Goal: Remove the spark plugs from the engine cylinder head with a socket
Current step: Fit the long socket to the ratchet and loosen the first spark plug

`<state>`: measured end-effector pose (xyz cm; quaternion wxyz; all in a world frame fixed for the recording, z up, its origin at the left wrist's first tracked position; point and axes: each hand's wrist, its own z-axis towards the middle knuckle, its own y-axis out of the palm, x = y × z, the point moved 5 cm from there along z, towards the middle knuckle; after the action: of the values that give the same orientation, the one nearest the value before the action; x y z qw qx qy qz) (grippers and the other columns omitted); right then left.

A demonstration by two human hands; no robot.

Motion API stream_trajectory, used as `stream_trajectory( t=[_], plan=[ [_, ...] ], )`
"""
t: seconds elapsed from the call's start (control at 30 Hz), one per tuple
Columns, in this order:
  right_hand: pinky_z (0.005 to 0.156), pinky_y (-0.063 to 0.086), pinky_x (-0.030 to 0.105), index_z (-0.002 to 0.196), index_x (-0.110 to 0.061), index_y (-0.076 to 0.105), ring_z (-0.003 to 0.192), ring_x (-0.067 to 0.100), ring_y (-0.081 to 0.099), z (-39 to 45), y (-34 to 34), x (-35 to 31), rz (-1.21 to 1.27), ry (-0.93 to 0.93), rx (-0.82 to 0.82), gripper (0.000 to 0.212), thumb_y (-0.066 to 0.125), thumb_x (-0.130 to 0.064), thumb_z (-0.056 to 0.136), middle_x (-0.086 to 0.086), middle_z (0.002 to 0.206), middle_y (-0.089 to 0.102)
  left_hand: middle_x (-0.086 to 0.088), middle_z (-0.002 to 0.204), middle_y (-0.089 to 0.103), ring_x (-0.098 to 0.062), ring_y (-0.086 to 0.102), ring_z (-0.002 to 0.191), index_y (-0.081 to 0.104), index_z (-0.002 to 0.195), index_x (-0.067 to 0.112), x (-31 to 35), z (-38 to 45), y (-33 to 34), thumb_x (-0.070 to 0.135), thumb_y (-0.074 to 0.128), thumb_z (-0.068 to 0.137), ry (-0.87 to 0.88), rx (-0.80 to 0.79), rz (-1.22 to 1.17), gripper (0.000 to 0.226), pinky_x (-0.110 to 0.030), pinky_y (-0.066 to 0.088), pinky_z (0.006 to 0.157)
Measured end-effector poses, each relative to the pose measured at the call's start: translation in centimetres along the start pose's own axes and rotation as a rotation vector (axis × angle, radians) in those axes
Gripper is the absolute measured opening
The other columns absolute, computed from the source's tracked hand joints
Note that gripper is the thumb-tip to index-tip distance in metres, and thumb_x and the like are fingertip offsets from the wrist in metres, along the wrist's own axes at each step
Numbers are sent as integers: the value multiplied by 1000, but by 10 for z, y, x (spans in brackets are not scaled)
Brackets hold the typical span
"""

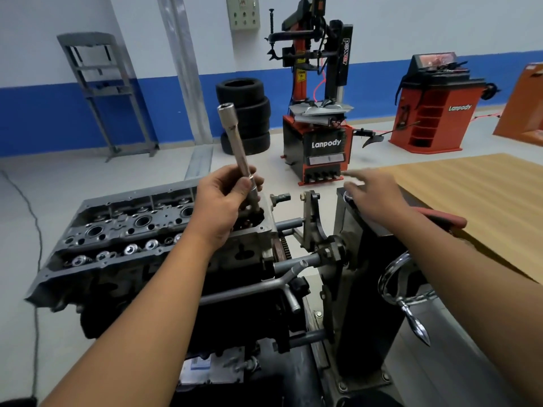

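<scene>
The grey engine cylinder head (123, 230) sits on an engine stand at the lower left, its spark plug wells in a row along the middle. My left hand (223, 201) grips a long silver socket (235, 142) near its lower end, above the head's right end; the socket points up and slightly left, open end on top. My right hand (373, 192) is blurred, fingers spread, reaching over the top of the black stand post (364, 259). It holds nothing. No spark plug shows in the socket.
A wooden table (476, 207) stands at the right with a red-handled tool (443, 220) on its near edge. A chrome crank handle (405, 295) juts from the stand. Behind are stacked tyres (244, 116), a tyre changer (320, 113) and a red wheel balancer (432, 104).
</scene>
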<state>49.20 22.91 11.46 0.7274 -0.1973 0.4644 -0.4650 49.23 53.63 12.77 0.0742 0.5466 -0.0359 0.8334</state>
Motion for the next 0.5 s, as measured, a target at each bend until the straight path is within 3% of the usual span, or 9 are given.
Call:
stream_trajectory(
  t=[0.07, 0.13, 0.2, 0.3, 0.33, 0.4, 0.5],
  plan=[
    [80, 54, 25, 107, -23, 77, 90, 6, 71, -3, -4, -60, 402, -12, 135, 12, 67, -24, 99, -8, 95, 76, -8, 97, 77, -26, 74, 91, 69, 103, 17, 4, -2, -2, 20, 77, 87, 4, 30, -3, 18, -49, 66, 81],
    [73, 57, 24, 97, -21, 75, 81, 7, 74, -6, 1, -126, 811, -88, 69, 5, 70, -22, 98, -1, 87, 77, -1, 86, 74, -22, 72, 82, 65, 95, 20, 7, -3, -1, 28, 85, 74, 10, 38, 35, 30, -46, 66, 74],
    [75, 60, 27, 96, -18, 74, 84, 13, 74, -13, 12, -173, 1050, -150, 15, 3, 74, -20, 94, 5, 90, 77, 1, 81, 71, -22, 69, 77, 63, 93, 18, 7, -3, -1, 24, 91, 75, 33, 23, 60, 34, -46, 62, 69],
    [84, 62, 40, 99, -8, 71, 87, 23, 72, -24, 31, -198, 1154, -103, 84, 15, 80, -14, 89, 13, 96, 74, -20, 91, 67, -29, 65, 83, 61, 99, -2, 5, -2, -3, 9, 88, 82, 77, 29, 46, 34, -51, 60, 74],
    [84, 62, 40, 101, -3, 70, 86, 24, 71, -26, 37, -199, 1172, -80, 120, 18, 80, -13, 89, 15, 97, 73, -25, 92, 67, -29, 66, 82, 61, 101, -6, 5, -2, -4, 5, 86, 84, 87, 42, 54, 32, -45, 60, 70],
    [85, 61, 40, 104, 2, 68, 87, 27, 70, -28, 46, -200, 1173, -68, 191, 18, 75, -12, 94, 18, 96, 72, -22, 95, 73, -21, 72, 80, 67, 103, -2, 5, 0, -4, 0, 79, 90, 102, 41, 86, 19, -30, 59, 66],
    [75, 60, 31, 102, 4, 66, 76, 16, 68, -26, 54, -196, 1166, -117, 252, 19, 61, -14, 104, 9, 81, 68, -10, 103, 78, -17, 74, 86, 71, 119, 5, 0, 3, -2, 7, 65, 103, 103, -76, 52, 17, -28, 58, 66]
  ],
)
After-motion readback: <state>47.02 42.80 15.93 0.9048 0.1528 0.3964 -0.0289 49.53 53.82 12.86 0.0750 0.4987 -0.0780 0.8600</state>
